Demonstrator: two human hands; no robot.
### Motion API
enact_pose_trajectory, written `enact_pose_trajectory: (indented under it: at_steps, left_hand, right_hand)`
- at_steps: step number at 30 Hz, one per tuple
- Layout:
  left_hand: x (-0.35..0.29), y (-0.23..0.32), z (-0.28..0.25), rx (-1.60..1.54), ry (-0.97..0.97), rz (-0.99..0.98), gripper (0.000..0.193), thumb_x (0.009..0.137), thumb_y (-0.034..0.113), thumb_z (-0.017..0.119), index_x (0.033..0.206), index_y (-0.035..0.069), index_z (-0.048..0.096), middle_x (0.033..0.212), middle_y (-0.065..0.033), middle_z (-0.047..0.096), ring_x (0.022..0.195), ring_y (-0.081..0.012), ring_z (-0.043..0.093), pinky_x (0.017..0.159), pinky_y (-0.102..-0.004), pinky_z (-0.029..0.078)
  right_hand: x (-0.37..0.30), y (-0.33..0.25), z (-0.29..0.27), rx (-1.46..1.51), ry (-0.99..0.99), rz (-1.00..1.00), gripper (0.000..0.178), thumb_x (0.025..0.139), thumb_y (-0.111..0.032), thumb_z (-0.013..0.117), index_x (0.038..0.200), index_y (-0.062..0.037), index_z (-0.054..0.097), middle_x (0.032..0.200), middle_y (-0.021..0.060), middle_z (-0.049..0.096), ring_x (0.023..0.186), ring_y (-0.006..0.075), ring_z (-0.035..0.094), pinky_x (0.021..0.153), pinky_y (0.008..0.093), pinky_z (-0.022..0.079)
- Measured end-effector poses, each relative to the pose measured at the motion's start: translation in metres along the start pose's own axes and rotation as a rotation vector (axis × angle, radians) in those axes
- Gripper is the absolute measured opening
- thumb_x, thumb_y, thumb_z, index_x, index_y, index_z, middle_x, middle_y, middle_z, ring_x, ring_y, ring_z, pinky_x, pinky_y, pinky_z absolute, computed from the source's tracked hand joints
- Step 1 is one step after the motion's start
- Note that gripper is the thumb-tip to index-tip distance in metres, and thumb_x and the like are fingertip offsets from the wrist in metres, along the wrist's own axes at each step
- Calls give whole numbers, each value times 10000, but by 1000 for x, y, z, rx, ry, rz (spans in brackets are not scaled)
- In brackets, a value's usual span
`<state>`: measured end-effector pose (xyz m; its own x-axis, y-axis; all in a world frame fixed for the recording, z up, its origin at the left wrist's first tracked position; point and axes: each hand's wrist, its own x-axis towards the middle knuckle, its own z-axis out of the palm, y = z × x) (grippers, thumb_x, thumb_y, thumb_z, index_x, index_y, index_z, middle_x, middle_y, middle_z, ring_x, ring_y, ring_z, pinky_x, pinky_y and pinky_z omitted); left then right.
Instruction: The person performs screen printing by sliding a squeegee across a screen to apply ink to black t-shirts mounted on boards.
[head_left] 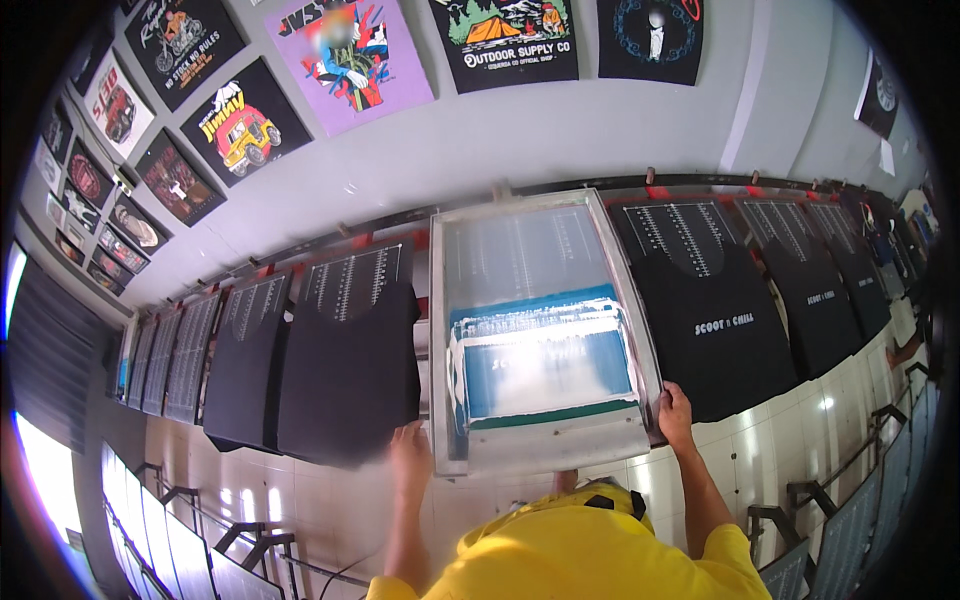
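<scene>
In front of me lies a silk-screen frame (622, 300), a metal-edged rectangle with a mesh. Blue stencil borders a pale lettered area, and white ink smears its edges. My right hand (677, 418) is closed on the frame's right edge near its lower corner. My left hand (410, 452), blurred, is beside the frame's lower left corner, close to the hem of a black T-shirt (345, 375); whether it grips anything is unclear. Right of the frame, another black T-shirt (715, 290) carries white print across its front. Whatever lies under the frame is mostly hidden.
More black T-shirts (245, 370) (815, 285) lie on boards in a long row along the wall rail (330, 235). Printed sample panels (505, 45) hang above. Behind me, metal racks with boards (165, 520) stand on the tiled floor (330, 500). Part of another person's arm (905, 350) shows at far right.
</scene>
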<state>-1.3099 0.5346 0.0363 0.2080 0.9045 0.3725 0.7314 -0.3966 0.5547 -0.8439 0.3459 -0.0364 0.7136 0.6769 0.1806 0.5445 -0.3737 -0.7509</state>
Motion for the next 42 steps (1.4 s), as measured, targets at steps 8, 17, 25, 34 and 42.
enact_pose_trajectory:
  at_steps: [8,17,25,34,42]
  left_hand:
    - [0,-21,17,-85,-263,-311,297,933,206,629,1118,-14,706,919,-240,720,880,-297,740,744,-350,541]
    - [-6,-46,26,-105,-259,-365,273,883,198,662,1086,30,734,914,-231,710,838,-347,717,739,-410,540]
    - [-7,-37,26,-23,-244,-345,308,896,214,672,1125,14,723,992,-223,716,912,-344,711,803,-420,544]
    - [-22,71,-36,142,-525,379,484,828,190,745,1279,48,641,1400,-144,577,1303,-323,526,1074,-444,444]
    - [-2,84,-3,146,-611,456,451,710,-12,640,1159,24,618,1268,-131,581,1203,-309,563,1001,-406,494]
  right_hand:
    - [6,22,18,198,135,16,218,872,-4,572,1039,64,695,963,221,723,900,319,709,840,365,531]
    - [1,30,27,258,158,37,211,890,25,575,1058,74,692,869,107,719,753,128,630,702,265,501]
    - [4,18,10,2,60,-53,254,931,-100,594,1118,52,674,1025,233,706,923,371,690,840,392,539]
    - [-40,-93,-68,-353,-561,-648,688,792,-347,784,1359,-47,534,1352,166,536,1284,357,490,1069,454,427]
    - [-13,-109,-53,-633,-650,-773,700,702,-232,767,1338,-53,537,1227,144,575,1162,322,550,1024,439,442]
